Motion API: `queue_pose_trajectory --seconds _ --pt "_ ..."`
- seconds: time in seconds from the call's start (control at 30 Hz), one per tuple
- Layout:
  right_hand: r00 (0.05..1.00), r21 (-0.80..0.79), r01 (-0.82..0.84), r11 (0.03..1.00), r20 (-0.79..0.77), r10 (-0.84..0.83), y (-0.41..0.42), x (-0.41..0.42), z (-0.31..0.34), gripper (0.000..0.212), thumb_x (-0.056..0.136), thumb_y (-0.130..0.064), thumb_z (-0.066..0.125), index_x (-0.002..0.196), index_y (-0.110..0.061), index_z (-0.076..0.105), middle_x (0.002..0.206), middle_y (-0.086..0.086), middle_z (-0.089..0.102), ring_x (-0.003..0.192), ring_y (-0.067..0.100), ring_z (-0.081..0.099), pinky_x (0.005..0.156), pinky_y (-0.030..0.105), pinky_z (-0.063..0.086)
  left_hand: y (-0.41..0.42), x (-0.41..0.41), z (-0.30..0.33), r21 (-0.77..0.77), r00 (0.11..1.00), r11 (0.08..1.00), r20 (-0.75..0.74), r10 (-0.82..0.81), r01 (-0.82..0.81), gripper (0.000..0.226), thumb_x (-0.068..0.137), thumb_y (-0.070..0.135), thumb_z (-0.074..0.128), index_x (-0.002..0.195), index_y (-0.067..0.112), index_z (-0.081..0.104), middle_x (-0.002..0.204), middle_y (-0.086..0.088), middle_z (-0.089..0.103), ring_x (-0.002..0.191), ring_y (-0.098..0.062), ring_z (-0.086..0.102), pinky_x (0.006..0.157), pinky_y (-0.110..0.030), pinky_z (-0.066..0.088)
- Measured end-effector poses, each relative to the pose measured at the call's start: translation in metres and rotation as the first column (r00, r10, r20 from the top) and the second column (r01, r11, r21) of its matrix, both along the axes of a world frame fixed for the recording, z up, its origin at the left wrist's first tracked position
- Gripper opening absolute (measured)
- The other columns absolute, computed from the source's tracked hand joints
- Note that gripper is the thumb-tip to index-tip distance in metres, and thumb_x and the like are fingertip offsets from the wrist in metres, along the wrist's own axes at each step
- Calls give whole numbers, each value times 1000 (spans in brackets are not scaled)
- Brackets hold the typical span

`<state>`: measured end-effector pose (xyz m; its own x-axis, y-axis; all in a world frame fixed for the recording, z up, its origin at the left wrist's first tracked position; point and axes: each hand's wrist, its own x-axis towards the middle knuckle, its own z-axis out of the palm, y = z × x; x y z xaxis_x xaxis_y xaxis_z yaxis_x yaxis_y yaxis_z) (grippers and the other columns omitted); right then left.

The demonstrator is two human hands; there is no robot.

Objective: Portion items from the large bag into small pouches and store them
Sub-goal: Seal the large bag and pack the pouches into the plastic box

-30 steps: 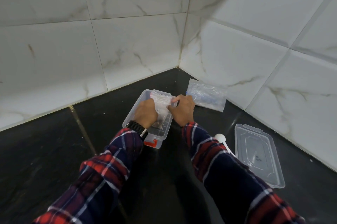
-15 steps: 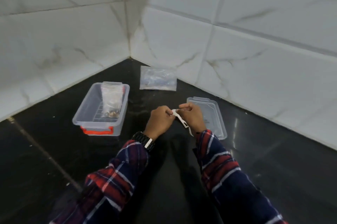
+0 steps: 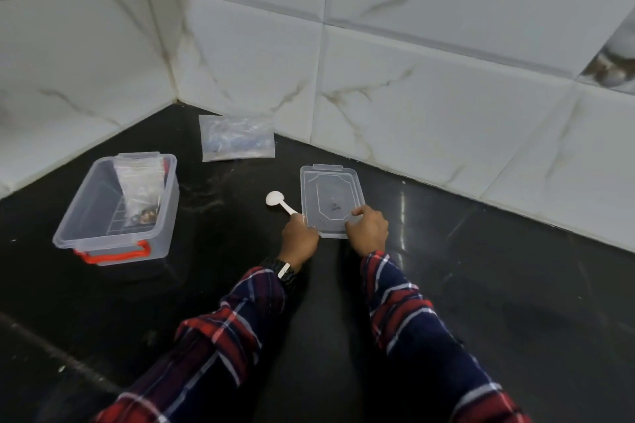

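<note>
A clear lid (image 3: 328, 188) lies flat on the black counter near the right wall. My right hand (image 3: 368, 230) pinches its near right edge, thumb on top. My left hand (image 3: 298, 237) curls its fingers at the lid's near left corner. A white plastic spoon (image 3: 275, 199) lies just left of the lid, and its handle ends at my left fingers. The clear storage box (image 3: 82, 230) with a red handle stands to the left, open, with a filled small pouch (image 3: 140, 188) leaning inside. The large clear bag (image 3: 237, 138) lies by the wall corner.
White marble-look tiled walls (image 3: 429, 89) meet in a corner behind the bag and bound the black counter (image 3: 223, 285) at the back and right. My plaid sleeves cover the near middle of the counter.
A second ago both hands set the pouch in the box. Then they held the spoon in the air. Now the spoon lies on the counter and both hands are at the lid.
</note>
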<state>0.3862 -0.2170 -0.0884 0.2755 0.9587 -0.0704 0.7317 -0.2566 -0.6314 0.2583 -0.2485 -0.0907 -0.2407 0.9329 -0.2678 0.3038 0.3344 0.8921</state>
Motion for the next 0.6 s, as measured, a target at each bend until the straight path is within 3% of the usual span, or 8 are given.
queue_pose_trajectory --seconds 0.1,0.2,0.3,0.4,0.5,0.6 --pt "991 -7 22 1000 -133 -22 -4 10 2 23 86 -6 56 108 -7 61 113 13 60 103 27 56 92 31 47 1 -2 -4 1 987 996 139 84 -85 9 92 10 49 99 6 52 104 -20 62 91 -31 64 81 -42 56" --pt "959 -17 92 996 -268 -93 -9 21 4 25 84 3 53 107 -5 60 110 11 58 96 24 55 88 27 47 -1 -2 0 8 964 997 256 73 -78 7 92 2 50 97 3 55 94 -14 58 73 -18 60 67 -28 58" --pt "930 9 148 989 -341 -136 -12 22 5 22 83 -1 53 101 -11 61 109 7 61 98 22 57 91 28 46 -5 -11 10 69 941 994 333 57 -84 22 89 -3 51 110 3 54 95 -12 56 73 -15 60 61 -21 56" --pt "909 54 105 993 -410 -74 -10 12 19 18 86 -4 56 100 -12 64 103 8 65 96 21 60 84 27 47 -10 -25 27 188 926 979 378 -3 -74 23 90 -1 57 112 6 55 90 -11 61 77 -16 63 67 -22 57" --pt "901 114 17 993 -432 34 -5 -13 44 23 89 -6 55 108 -10 66 104 5 63 93 14 55 77 20 38 -15 -44 54 268 908 954 419 10 -134 24 89 0 60 112 7 56 94 -13 64 84 -20 65 73 -27 59" --pt "875 231 -101 968 -442 197 -3 -53 72 19 90 -13 54 93 -7 72 93 7 67 85 14 57 72 27 43 -20 -70 81 358 898 914 439 15 -190 23 87 -1 63 106 12 60 87 -8 67 81 -18 67 75 -29 59"
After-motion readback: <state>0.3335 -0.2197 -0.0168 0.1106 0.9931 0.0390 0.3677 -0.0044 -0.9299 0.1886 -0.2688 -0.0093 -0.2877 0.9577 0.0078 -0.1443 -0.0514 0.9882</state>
